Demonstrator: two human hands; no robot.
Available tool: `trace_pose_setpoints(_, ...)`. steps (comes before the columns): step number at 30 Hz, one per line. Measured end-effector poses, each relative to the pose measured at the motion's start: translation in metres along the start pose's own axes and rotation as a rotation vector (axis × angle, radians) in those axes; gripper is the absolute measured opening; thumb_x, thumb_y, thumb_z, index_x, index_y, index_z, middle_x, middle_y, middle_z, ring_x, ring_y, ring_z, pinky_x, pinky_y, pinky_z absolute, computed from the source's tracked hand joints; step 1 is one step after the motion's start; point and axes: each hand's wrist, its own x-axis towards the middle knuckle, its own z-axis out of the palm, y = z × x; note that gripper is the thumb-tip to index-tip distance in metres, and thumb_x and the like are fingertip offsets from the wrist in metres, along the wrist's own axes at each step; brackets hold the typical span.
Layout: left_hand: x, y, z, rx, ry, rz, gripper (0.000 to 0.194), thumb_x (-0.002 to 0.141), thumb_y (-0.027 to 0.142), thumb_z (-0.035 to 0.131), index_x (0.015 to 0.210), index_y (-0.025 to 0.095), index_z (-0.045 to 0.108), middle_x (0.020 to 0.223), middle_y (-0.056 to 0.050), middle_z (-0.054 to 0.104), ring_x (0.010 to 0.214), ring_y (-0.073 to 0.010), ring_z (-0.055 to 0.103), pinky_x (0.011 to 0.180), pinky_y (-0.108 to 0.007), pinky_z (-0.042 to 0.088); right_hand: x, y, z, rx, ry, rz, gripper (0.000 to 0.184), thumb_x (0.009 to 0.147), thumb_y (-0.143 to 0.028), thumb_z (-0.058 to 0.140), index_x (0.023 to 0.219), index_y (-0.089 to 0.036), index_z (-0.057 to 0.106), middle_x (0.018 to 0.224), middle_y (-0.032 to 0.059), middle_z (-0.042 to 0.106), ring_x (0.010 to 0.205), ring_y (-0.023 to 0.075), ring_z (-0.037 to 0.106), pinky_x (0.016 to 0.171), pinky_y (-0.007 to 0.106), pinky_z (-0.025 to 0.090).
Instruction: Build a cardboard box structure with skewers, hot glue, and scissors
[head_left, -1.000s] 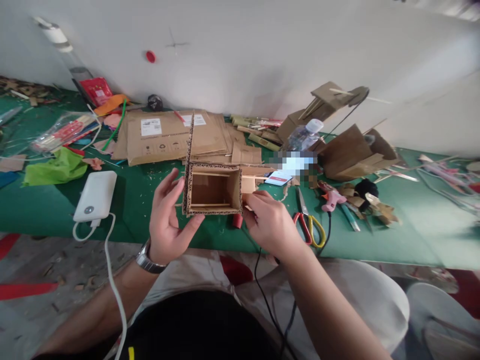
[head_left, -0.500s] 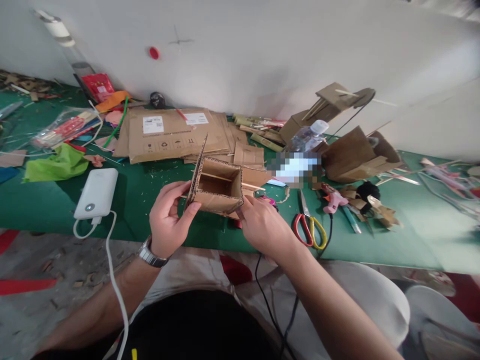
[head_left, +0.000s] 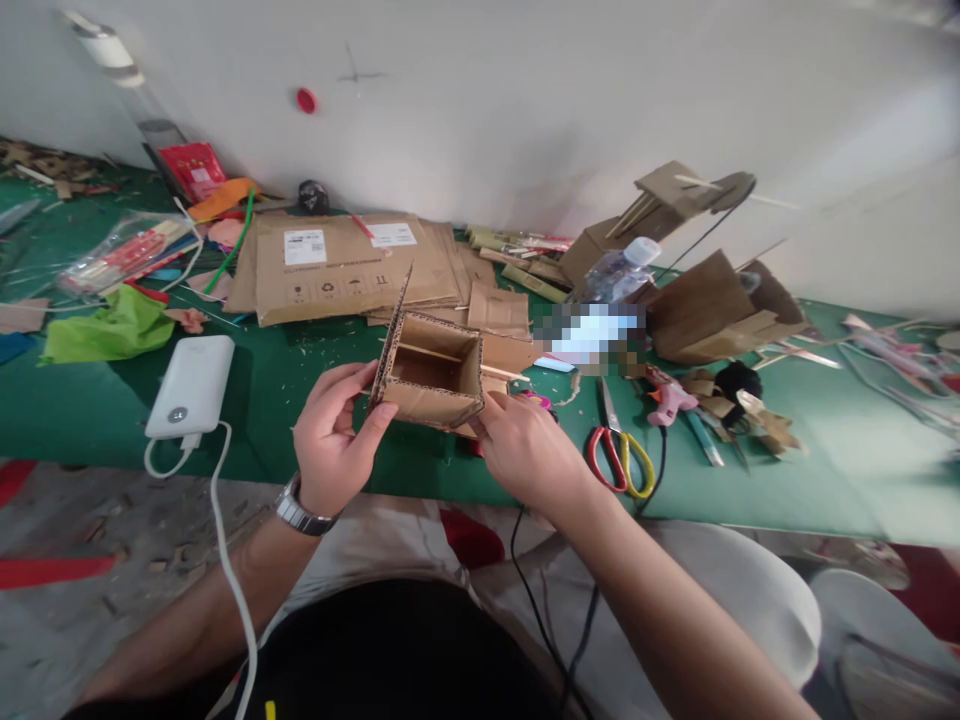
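Observation:
A small open cardboard box (head_left: 435, 403) is held up between my two hands above the green table, its opening tilted toward me. A thin wooden stick (head_left: 429, 352) crosses its inside, and a taller cardboard flap stands along its left side. My left hand (head_left: 335, 430) is closed on that left side, thumb on the near edge and fingers behind. At the lower right corner, my right hand (head_left: 529, 450) pinches the box; some of its fingertips are hidden. Another stick end pokes out just above the right hand.
Scissors (head_left: 622, 460) with red and yellow handles and a pink glue gun (head_left: 667, 400) lie right of my hands. A white power bank (head_left: 192, 385) with a cable lies left. Flattened cardboard (head_left: 337, 285), a plastic bottle (head_left: 619, 272) and a cardboard construction (head_left: 697, 310) stand farther back.
The box and both hands have shifted very slightly left in the picture. My grip on the box looks the same.

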Motion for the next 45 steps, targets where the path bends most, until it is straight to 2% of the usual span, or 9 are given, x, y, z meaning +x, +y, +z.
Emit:
trace_pose_setpoints(12, 0.0, -0.001, 0.0, -0.106, 0.011, -0.088, 0.031, 0.088, 0.024, 0.087, 0.116, 0.019, 0.075, 0.115, -0.008, 0.076, 0.103, -0.0201, 0.077, 0.089, -0.035, 0.07, -0.002, 0.007, 0.005, 0.031, -0.007, 0.023, 0.024, 0.108, -0.017, 0.052, 0.097, -0.016, 0.074, 0.083, 0.008, 0.072, 0.067, 0.0204, 0.06, 0.067, 0.034, 0.032)
trace_pose_setpoints(19, -0.002, 0.001, -0.001, -0.15, 0.027, -0.066, 0.016, 0.089, 0.018, 0.083, 0.101, 0.017, 0.072, 0.108, -0.006, 0.076, 0.103, -0.02, 0.08, 0.078, -0.027, 0.069, -0.002, 0.013, 0.011, -0.02, 0.188, -0.048, 0.024, 0.106, -0.015, 0.055, 0.087, -0.017, 0.069, 0.079, 0.0051, 0.069, 0.07, 0.0206, 0.058, 0.078, 0.036, 0.034)
trace_pose_setpoints(24, -0.004, 0.002, -0.002, -0.194, 0.041, -0.095, 0.015, 0.09, 0.02, 0.083, 0.099, 0.017, 0.071, 0.103, -0.006, 0.076, 0.093, -0.0175, 0.08, 0.067, -0.022, 0.066, 0.004, 0.008, 0.0, -0.04, 0.287, -0.101, 0.028, 0.1, -0.004, 0.049, 0.081, -0.018, 0.065, 0.078, 0.0061, 0.065, 0.074, 0.0229, 0.056, 0.082, 0.037, 0.037)
trace_pose_setpoints(30, -0.005, -0.002, -0.004, -0.259, 0.085, -0.138, 0.017, 0.09, 0.025, 0.084, 0.097, 0.017, 0.071, 0.101, -0.006, 0.075, 0.095, -0.018, 0.079, 0.066, -0.023, 0.066, 0.012, 0.003, -0.018, -0.082, 0.215, -0.142, 0.021, 0.098, -0.007, 0.052, 0.085, -0.017, 0.066, 0.082, 0.0087, 0.063, 0.076, 0.0257, 0.054, 0.075, 0.039, 0.039)
trace_pose_setpoints(33, -0.01, -0.003, -0.003, -0.32, 0.094, -0.179, 0.021, 0.089, 0.027, 0.086, 0.095, 0.018, 0.068, 0.101, -0.005, 0.073, 0.095, -0.0171, 0.077, 0.073, -0.026, 0.068, 0.015, 0.004, -0.031, -0.14, 0.222, -0.173, 0.02, 0.098, -0.008, 0.054, 0.086, -0.017, 0.066, 0.086, 0.0096, 0.065, 0.083, 0.0272, 0.057, 0.082, 0.043, 0.043)
trace_pose_setpoints(35, -0.017, -0.001, 0.0, -0.361, 0.088, -0.226, 0.024, 0.089, 0.029, 0.086, 0.093, 0.019, 0.065, 0.102, -0.004, 0.071, 0.091, -0.0157, 0.076, 0.077, -0.029, 0.068, 0.017, 0.004, -0.042, -0.175, 0.262, -0.207, 0.02, 0.098, -0.007, 0.053, 0.088, -0.018, 0.067, 0.091, 0.0103, 0.067, 0.096, 0.0298, 0.06, 0.095, 0.05, 0.044)
trace_pose_setpoints(38, -0.033, 0.003, 0.002, -0.387, 0.024, -0.305, 0.025, 0.091, 0.032, 0.083, 0.089, 0.021, 0.061, 0.096, -0.003, 0.069, 0.088, -0.017, 0.075, 0.079, -0.033, 0.067, 0.018, 0.0, -0.056, -0.172, 0.366, -0.241, 0.025, 0.1, -0.004, 0.052, 0.093, -0.02, 0.071, 0.107, 0.0106, 0.071, 0.127, 0.0359, 0.058, 0.119, 0.064, 0.035)
trace_pose_setpoints(41, -0.05, 0.008, -0.003, -0.341, -0.149, -0.352, 0.016, 0.097, 0.031, 0.076, 0.093, 0.022, 0.064, 0.093, -0.004, 0.072, 0.09, -0.02, 0.075, 0.082, -0.036, 0.066, 0.016, -0.004, -0.059, -0.08, 0.453, -0.236, 0.028, 0.101, -0.005, 0.055, 0.099, -0.025, 0.074, 0.128, 0.007, 0.071, 0.152, 0.039, 0.045, 0.13, 0.071, 0.025)
trace_pose_setpoints(45, -0.062, 0.014, -0.021, -0.075, -0.494, -0.25, 0.012, 0.098, 0.03, 0.074, 0.108, 0.022, 0.073, 0.107, -0.008, 0.078, 0.101, -0.0239, 0.076, 0.089, -0.038, 0.064, 0.015, 0.006, -0.045, 0.072, 0.482, -0.323, 0.026, 0.103, -0.011, 0.06, 0.111, -0.03, 0.076, 0.149, 0.0029, 0.064, 0.163, 0.039, 0.035, 0.13, 0.066, 0.04)
